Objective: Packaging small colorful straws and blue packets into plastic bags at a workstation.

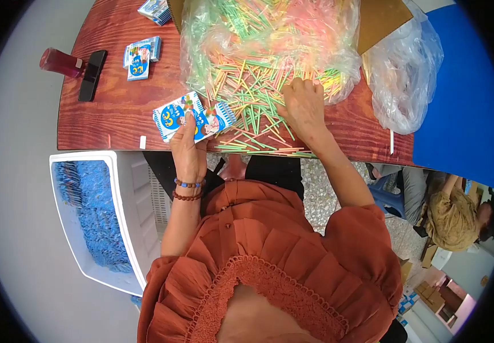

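Left hand [186,146]: grasping blue-white packets [170,118], thumb on top, presumably for steadiness. Right hand [305,111]: curled at loose sticks [254,108]; grasp indeterminable.

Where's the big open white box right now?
In the head view, the white box sits at the left, just below the near edge of the wooden table, left of the left forearm.

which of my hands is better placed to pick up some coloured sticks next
Probably your right hand: it is over the loose coloured sticks. Your left hand is off to their left and looks occupied, gripping blue-and-white packets.
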Available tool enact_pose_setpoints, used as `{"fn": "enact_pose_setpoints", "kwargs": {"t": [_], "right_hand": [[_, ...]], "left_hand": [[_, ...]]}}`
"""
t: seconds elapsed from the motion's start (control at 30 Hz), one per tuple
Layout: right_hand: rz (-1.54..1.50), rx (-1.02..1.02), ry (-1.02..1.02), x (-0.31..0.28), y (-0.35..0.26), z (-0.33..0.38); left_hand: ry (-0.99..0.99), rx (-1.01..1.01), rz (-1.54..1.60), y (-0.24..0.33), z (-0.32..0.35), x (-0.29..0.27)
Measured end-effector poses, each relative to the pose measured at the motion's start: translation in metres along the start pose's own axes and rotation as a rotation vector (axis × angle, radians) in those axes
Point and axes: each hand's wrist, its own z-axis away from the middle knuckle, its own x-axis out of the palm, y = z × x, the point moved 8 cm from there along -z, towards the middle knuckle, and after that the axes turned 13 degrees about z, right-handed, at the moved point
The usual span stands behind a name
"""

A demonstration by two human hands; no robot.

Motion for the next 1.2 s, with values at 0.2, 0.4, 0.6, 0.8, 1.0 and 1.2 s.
{"fn": "enact_pose_setpoints", "kwargs": {"t": [0.2,0.4,0.6,0.8,1.0,1.2], "right_hand": [[0.11,-0.045,0.145,0.01,-0.006,-0.006],[0.105,-0.112,0.169,0.017,-0.009,-0.003],[-0.011,-0.132,0.086,0.018,-0.003,-0.005],[-0.161,-0.17,0.092,0.011,-0.009,-0.011],[-0.27,-0.181,-0.045,0.016,-0.031,-0.017],[-1.603,0.367,-0.319,0.042,-0.008,-0.03]], "left_hand": [[-0.025,0.01,0.023,0.002,-0.005,-0.004],[-0.004,0.007,0.055,-0.002,-0.004,-0.005],[-0.011,-0.001,0.053,-0.001,-0.004,-0.004],[-0.009,-0.009,0.048,-0.004,-0.006,-0.007],[0.024,-0.006,0.058,-0.002,-0.005,-0.007],[-0.015,-0.037,0.1,0.0,-0.005,0.003]]}}
